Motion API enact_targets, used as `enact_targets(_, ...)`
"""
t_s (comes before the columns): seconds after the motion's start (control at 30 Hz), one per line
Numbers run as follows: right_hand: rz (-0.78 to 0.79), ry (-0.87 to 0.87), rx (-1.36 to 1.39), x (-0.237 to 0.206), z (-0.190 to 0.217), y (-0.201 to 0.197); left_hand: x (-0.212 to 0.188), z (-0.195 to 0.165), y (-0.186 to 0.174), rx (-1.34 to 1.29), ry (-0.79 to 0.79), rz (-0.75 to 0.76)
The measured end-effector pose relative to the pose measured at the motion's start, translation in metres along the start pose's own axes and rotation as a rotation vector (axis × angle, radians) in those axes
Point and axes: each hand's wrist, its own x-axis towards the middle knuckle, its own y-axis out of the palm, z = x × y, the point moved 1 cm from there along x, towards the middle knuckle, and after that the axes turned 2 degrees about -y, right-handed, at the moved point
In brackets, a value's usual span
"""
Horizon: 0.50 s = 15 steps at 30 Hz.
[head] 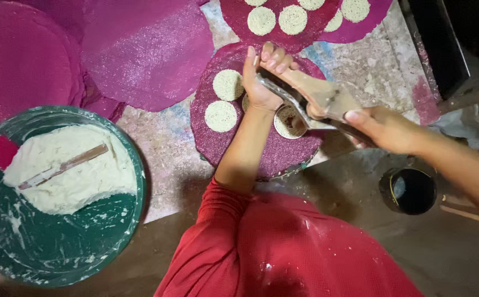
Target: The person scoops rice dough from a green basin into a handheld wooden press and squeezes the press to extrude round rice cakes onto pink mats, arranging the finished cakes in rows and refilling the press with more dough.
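My left hand (262, 77) wraps the far ends of the press (305, 102), fingers curled over the top, thumb side underneath. My right hand (385, 127) closes around the near ends of the two handles and squeezes them toward each other. The press is a two-lever tool with a round cup (290, 122) at its lower end; the cup points down and hangs just above the near mat (239, 144), on its right half.

The near mat is a round pink woven disc. Two pale noodle rounds (221, 115) lie on its left half, one beyond the other, apart from each other; a third is mostly hidden behind my left wrist. Whether dough is leaving the cup at this instant, I cannot tell.

Risks, as I judge them:
- The cup sits near the hidden round. Drift to the left would lay new strands over it and fuse the two.
- Uneven squeeze from the right hand would tilt the cup and give a lopsided round.
- Dough residue coats the levers. A slipping grip would drop the cup onto the mat.

Farther out, a far mat (360, 27) carries more rounds. Bare pink mats (140, 49) lie stacked far left. A green basin (58, 242) at near left holds white dough (80, 176) with a paddle (63, 166) resting on it. A dark tin (410, 191) stands at near right on the floor.
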Motion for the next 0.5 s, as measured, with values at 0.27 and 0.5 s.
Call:
enact_targets(0.27, -0.069, -0.028, 0.062, 0.01, 0.011, 0.017, -0.003, -0.009, -0.015, 0.084, 0.002, -0.043)
enact_targets(0.5, -0.135, -0.086, 0.133, 0.019, 0.002, 0.014, 0.018, -0.012, 0.011, 0.118, -0.008, -0.112)
